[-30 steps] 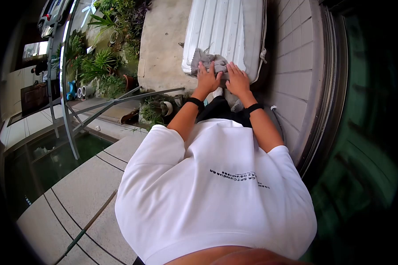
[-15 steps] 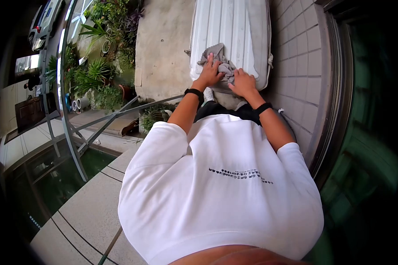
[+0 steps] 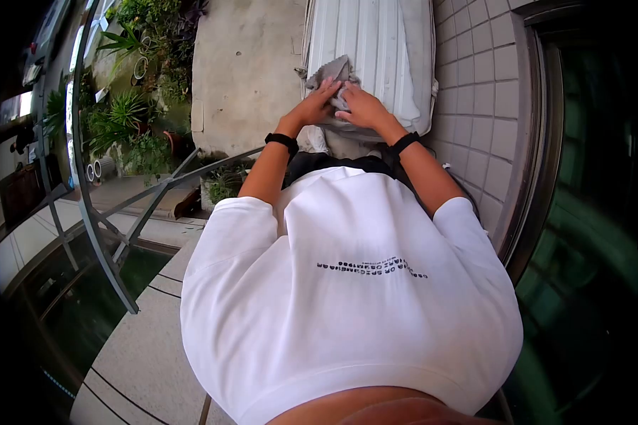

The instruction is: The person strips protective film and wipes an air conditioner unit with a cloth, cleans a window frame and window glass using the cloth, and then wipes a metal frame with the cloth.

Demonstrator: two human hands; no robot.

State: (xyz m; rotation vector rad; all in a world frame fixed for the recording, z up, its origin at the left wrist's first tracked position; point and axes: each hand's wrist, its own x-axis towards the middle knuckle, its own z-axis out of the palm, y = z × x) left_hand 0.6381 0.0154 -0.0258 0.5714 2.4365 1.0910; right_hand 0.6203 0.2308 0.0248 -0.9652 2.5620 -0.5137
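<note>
A crumpled grey cloth lies on the near left part of a white ribbed surface. My left hand is on the cloth's left and lower side, its fingers closed on the fabric. From the right, my right hand reaches across, fingers angled left over the cloth's bunched lower part. The two hands nearly meet at the fingertips. Part of the cloth is hidden beneath them.
A tiled wall runs along the right, beside a dark door frame. Concrete ground lies left of the ribbed surface. Farther left are potted plants and a metal frame. My white shoe shows below my hands.
My hands have come closer together around the cloth, the right one moving left. The cloth is bunched more tightly between them. The whole view has also shifted, with the plants now farther left.
</note>
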